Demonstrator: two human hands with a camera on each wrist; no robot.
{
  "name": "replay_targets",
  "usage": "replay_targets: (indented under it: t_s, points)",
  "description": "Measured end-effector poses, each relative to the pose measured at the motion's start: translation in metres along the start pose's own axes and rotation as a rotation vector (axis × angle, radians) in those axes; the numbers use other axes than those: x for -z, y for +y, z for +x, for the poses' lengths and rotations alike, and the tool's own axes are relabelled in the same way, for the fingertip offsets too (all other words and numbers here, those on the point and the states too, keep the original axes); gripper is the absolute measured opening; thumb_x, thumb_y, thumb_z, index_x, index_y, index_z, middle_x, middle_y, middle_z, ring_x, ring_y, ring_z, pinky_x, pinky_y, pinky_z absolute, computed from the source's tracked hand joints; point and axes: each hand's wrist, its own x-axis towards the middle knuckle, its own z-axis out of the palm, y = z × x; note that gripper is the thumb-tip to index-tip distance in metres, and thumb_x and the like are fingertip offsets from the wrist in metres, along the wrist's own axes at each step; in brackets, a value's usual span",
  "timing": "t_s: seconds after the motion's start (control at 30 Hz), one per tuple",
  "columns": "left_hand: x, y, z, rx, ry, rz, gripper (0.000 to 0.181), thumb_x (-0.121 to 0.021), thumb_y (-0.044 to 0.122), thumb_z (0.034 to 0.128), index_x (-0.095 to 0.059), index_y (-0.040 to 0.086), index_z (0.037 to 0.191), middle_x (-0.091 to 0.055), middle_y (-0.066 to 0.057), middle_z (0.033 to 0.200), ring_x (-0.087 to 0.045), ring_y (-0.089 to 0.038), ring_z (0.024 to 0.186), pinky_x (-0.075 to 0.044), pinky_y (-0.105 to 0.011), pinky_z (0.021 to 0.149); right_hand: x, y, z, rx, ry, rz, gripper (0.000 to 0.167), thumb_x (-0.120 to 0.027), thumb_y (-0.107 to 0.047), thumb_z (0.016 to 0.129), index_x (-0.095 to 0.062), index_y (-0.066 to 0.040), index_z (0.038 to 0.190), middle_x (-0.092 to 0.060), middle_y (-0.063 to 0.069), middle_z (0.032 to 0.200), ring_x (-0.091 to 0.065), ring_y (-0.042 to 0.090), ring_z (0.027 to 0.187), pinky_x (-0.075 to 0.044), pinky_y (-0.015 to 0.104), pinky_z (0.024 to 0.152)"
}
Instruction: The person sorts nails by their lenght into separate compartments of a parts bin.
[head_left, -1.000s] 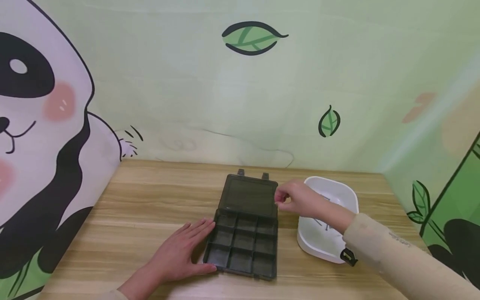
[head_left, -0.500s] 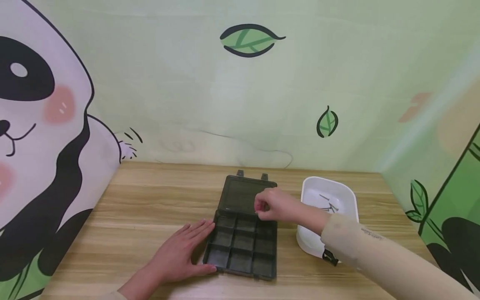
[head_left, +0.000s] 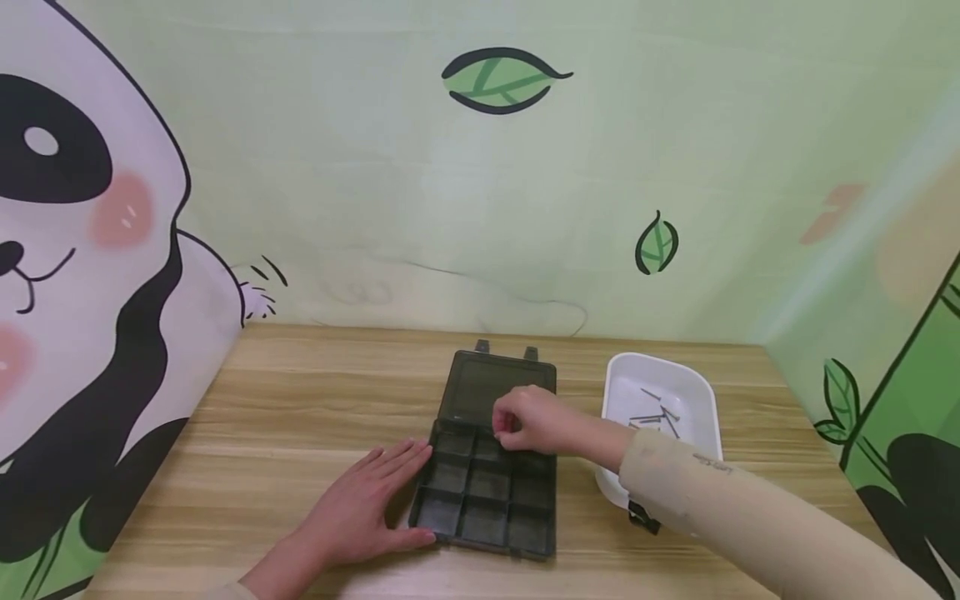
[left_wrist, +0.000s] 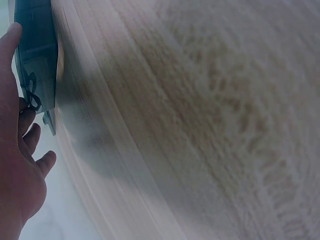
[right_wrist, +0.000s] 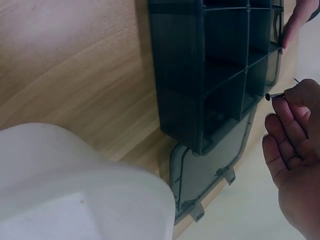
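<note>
One nail [right_wrist: 276,95] is pinched between thumb and fingers of the right hand [head_left: 534,419], over the back row of the black divided box [head_left: 487,547]. The left hand [head_left: 363,510], fingers straight, touches the box's left side. To the right, more nails [head_left: 670,412] lie in a white tray [head_left: 652,375].

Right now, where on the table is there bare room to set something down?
Widest bare wood: left of the black box, between the left hand and wall. A narrow strip separates box from white tray, but the right forearm crosses it. Crowded: the box, beneath the right hand.
</note>
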Motion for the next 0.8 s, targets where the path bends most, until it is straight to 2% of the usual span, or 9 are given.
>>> replay_targets:
  t_s: [0.27,0.53,0.8]
  points:
    - [0.002,0.0,-0.003,0.01,-0.004,-0.01,0.104,-0.061,0.083,0.0904,-0.044,0.011,0.164,-0.046,-0.004,0.167,-0.042,-0.026,0.155,-0.038,-0.055,0.125,-0.009,0.002,0.004,0.057,0.005,-0.132,0.014,-0.078,-0.009,0.09,-0.068,-0.015,0.082,-0.065,-0.008,0.08,-0.058,0.008,0.08,-0.054,0.027,0.075]
    - [0.0,0.0,-0.003,0.016,-0.012,-0.005,0.105,-0.061,0.083,0.0899,-0.044,0.011,0.164,-0.046,-0.004,0.167,-0.042,-0.026,0.155,-0.036,-0.054,0.126,-0.015,0.006,0.005,0.105,-0.016,-0.212,0.016,-0.078,-0.008,0.091,-0.068,-0.015,0.082,-0.063,-0.007,0.079,-0.055,0.011,0.08,-0.053,0.027,0.073]
    - [-0.001,-0.002,-0.002,0.011,-0.006,-0.005,0.105,-0.062,0.083,0.0894,-0.045,0.011,0.164,-0.048,-0.005,0.166,-0.043,-0.026,0.154,-0.038,-0.055,0.125,-0.013,0.008,0.003,0.148,0.024,-0.246,0.012,-0.08,-0.009,0.09,-0.071,-0.014,0.084,-0.069,-0.005,0.082,-0.061,0.015,0.083,-0.057,0.031,0.076]
